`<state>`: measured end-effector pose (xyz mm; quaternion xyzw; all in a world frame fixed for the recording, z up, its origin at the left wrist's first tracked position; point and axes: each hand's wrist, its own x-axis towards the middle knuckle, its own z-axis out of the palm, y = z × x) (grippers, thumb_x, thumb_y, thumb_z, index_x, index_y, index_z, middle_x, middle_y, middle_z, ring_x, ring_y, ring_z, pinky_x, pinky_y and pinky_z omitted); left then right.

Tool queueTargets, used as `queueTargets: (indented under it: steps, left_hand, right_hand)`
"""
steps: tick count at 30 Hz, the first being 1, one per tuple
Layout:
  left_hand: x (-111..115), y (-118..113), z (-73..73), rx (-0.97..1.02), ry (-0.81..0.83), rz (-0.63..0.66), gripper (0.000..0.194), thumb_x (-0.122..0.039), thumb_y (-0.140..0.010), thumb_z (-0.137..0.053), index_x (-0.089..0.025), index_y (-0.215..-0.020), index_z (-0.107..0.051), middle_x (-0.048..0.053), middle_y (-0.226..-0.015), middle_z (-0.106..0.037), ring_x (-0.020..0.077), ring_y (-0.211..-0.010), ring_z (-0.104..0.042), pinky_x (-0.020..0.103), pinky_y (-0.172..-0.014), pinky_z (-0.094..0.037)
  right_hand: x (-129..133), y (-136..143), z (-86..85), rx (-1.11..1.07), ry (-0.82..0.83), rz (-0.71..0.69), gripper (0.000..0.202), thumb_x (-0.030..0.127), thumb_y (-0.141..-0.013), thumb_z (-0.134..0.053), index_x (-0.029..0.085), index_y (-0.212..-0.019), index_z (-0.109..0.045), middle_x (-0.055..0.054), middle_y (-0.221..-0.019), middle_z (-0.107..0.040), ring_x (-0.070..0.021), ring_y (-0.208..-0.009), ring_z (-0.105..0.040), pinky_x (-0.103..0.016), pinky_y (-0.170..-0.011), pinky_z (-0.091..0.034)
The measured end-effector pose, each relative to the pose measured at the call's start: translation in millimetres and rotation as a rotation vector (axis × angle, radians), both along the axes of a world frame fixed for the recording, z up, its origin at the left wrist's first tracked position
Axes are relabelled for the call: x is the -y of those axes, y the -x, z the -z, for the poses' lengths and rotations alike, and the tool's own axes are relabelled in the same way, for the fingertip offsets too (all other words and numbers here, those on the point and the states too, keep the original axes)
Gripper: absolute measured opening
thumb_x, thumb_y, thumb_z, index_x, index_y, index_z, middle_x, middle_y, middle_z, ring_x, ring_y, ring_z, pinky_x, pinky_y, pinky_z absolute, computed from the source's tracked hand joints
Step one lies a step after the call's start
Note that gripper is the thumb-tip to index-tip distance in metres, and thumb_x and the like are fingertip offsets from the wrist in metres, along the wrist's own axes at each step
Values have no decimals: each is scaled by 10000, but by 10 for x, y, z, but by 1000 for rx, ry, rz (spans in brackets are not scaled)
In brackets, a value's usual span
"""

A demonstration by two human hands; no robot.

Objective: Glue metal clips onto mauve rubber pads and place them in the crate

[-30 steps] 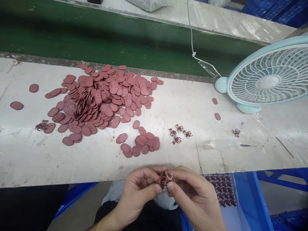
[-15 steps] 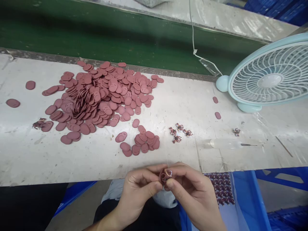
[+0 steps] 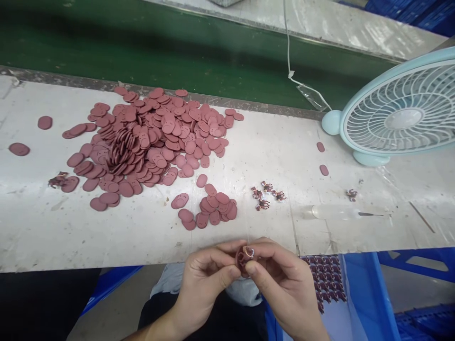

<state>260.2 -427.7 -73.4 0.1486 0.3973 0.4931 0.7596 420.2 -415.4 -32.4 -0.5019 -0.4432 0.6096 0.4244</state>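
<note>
The small reddish oval piece [image 3: 243,259] sat pinched between both hands just below the near edge of the worktop [image 3: 142,237], a pale bit showing at its top. The left hand [image 3: 204,279] closed thumb and forefinger on its left side; the right hand [image 3: 284,284] gripped it from the right, fingers [image 3: 256,273] curled tight around it. Compared with a second earlier, the piece and both hands had crept slightly up toward the worktop edge, grip unchanged. Beyond them lay a small cluster of ovals [image 3: 213,210], the big pile [image 3: 149,137], a few tiny assembled bits [image 3: 265,194], and the pale blue fan [image 3: 398,113] at the right.
</note>
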Motion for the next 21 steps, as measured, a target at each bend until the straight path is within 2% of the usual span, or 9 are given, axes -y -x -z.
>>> queueTargets:
  steps: [5, 8, 10, 12, 14, 16, 18, 21]
  left_hand:
    - [12, -55, 3, -45, -80, -51, 46, -202, -825, -826, -242, -839, -809, 69, -1275, -753, 229, -1027, -748, 299, -845, -630]
    - [-32, 75, -33, -194, -199, 31, 157, -224, -830, -817, -266, -981, -809, 98, -1382, -686, 299, -1134, -717, 318, -787, -644]
    - [-132, 282, -78, -437, -333, 68, 176, -195, -837, -801, -273, -995, -810, 96, -1277, -735, 290, -1090, -725, 322, -789, -633]
    - [-307, 544, -131, -797, -485, 52, 170, -163, -850, -780, -279, -970, -813, 68, -1109, -780, 252, -992, -731, 341, -874, -595]
    - [-536, 789, -181, -1182, -595, 42, 185, -200, -873, -759, -282, -1034, -797, 54, -1128, -768, 254, -1020, -702, 355, -949, -531]
    - [-770, 956, -219, -1474, -618, 118, 204, -288, -891, -738, -268, -1092, -766, 58, -1163, -755, 265, -1005, -684, 351, -899, -500]
    - [-954, 1029, -247, -1661, -594, 233, 192, -375, -902, -709, -262, -1052, -752, 51, -1102, -758, 278, -966, -687, 349, -832, -465]
    - [-1079, 1045, -272, -1803, -555, 384, 239, -439, -941, -611, -251, -1003, -745, 5, -993, -754, 268, -861, -700, 319, -763, -434]
  right_hand:
    - [1, 39, 7, -79, 62, 23, 166, 219, -981, -694, 309, -1103, -761, -25, -1021, -721, -153, -882, -709, -235, -765, -606]
    - [71, -55, 40, -96, 65, 88, 156, 229, -972, -701, 303, -1093, -766, -28, -977, -710, -154, -805, -704, -238, -705, -620]
    - [177, -230, 95, -62, 80, 201, 147, 240, -945, -731, 291, -1076, -775, -45, -971, -717, -169, -762, -707, -253, -654, -630]
    - [321, -484, 174, 20, 125, 364, 154, 261, -896, -785, 281, -1048, -786, -71, -1007, -733, -198, -755, -719, -273, -618, -640]
    - [479, -764, 263, 121, 188, 526, 199, 299, -836, -843, 279, -1026, -789, -89, -1041, -749, -228, -761, -732, -294, -601, -649]
    - [630, -1021, 349, 217, 243, 649, 291, 351, -783, -882, 272, -1046, -785, -95, -1015, -765, -235, -727, -733, -300, -591, -649]
    - [774, -1235, 427, 291, 277, 728, 363, 395, -747, -901, 260, -1062, -782, -94, -955, -780, -237, -694, -733, -303, -588, -648]
    - [1020, -1521, 536, 392, 282, 786, 389, 431, -738, -902, 248, -1055, -772, -88, -896, -790, -248, -678, -739, -329, -590, -650]
